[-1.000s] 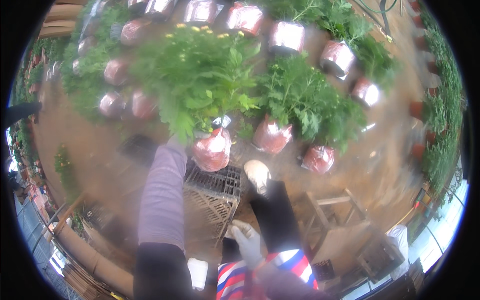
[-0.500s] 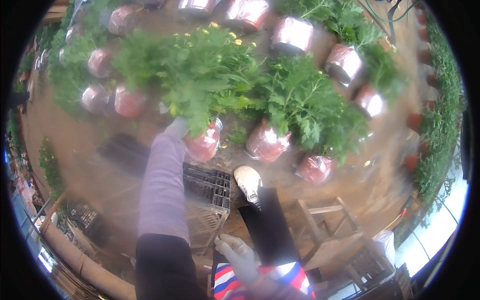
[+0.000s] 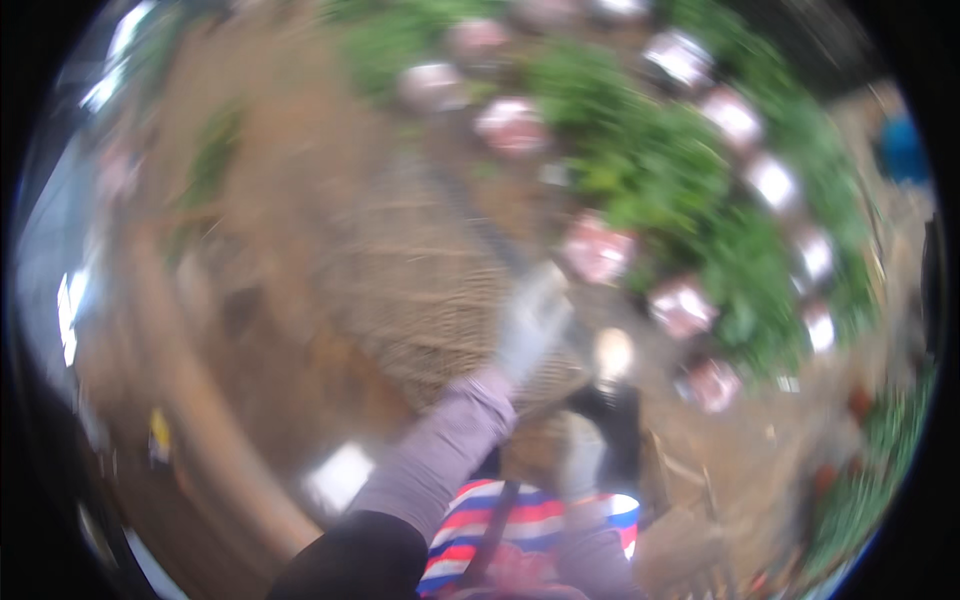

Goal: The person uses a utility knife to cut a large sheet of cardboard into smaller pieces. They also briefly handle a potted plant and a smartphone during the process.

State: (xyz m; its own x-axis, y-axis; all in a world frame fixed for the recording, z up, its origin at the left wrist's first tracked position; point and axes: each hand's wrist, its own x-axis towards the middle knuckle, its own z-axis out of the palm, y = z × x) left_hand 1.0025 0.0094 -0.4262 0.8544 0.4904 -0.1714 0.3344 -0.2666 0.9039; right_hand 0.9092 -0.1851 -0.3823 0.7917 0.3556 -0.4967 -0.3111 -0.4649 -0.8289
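Brown, earthy ground [image 3: 270, 180] is spreading beneath everything, with feathery green foliage [image 3: 650, 150] crowding its upper right. A boxy, lattice-sided crate [image 3: 420, 300] is sitting left of centre, and a smooth red, white and blue striped cloth [image 3: 500, 530] is covering the person's lap. Just right of the crate, a rounded reddish pot [image 3: 598, 248] is gleaming in shiny film beside the leaves. The pale-gloved left hand [image 3: 535, 305] is reaching over the crate's edge near that pot; blur is hiding whether its fingers are grasping anything. The right hand [image 3: 582, 455] is showing just beyond the cloth's upper edge, its grip likewise impossible to tell. Compared with half a second ago, the view is facing further left, and the left hand is appearing clear of the leaves. Blur is making any lettering unreadable.
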